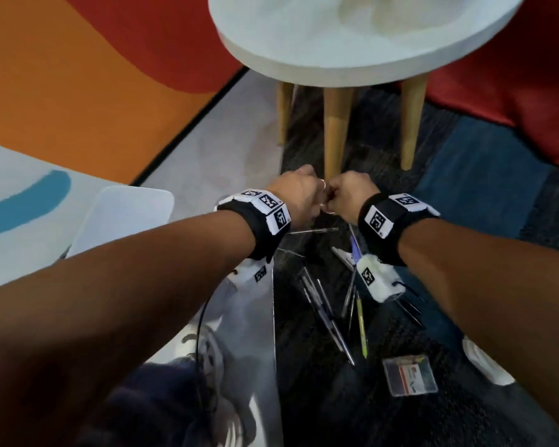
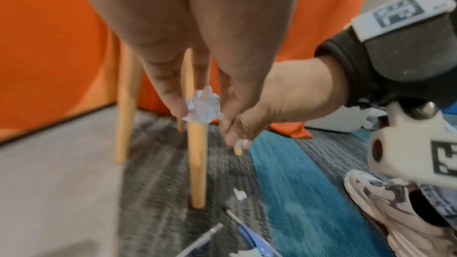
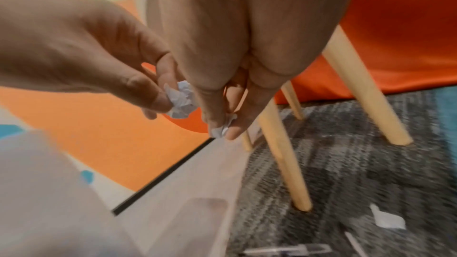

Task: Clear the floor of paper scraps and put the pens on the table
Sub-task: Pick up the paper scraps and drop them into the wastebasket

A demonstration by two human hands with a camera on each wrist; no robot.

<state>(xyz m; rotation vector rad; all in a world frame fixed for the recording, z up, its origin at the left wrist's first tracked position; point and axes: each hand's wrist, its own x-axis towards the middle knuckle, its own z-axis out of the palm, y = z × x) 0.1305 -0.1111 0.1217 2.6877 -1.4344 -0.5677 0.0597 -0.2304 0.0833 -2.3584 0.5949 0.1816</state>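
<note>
Left hand pinches a crumpled paper ball; right hand pinches a small paper scrap; pens lie on the carpet

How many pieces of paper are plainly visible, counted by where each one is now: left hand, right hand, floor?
paper ball in left hand: 1
held scrap in right hand: 1
floor scrap: 1
Total: 3

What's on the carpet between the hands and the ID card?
Loose pens lie scattered there, between the hands above and the ID card below, in the head view.
</note>
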